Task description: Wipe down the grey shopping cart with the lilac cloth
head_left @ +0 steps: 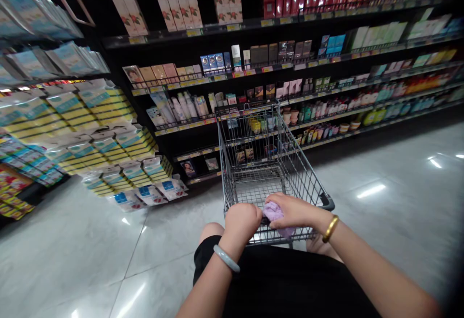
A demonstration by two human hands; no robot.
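Observation:
A metal wire shopping cart (pixel 308 182) stands in front of me, its basket bare down to the wire floor. My left hand (pixel 242 221), with a pale bangle at the wrist, is closed in a fist around the cart's handle, most of which it hides. Beside it, my right hand (pixel 290 210), wearing a gold bangle, grips a crumpled purple cloth (pixel 272 209) against the handle. Part of the cloth hangs below the fingers. The two hands are close together, near the handle's middle.
Long dark shelves (pixel 217 79) with boxed and bottled goods run across the front, close to the cart's far end. Hanging yellow packs (pixel 105 105) jut out on the left. Shiny grey floor tiles (pixel 398 211) stretch to the right.

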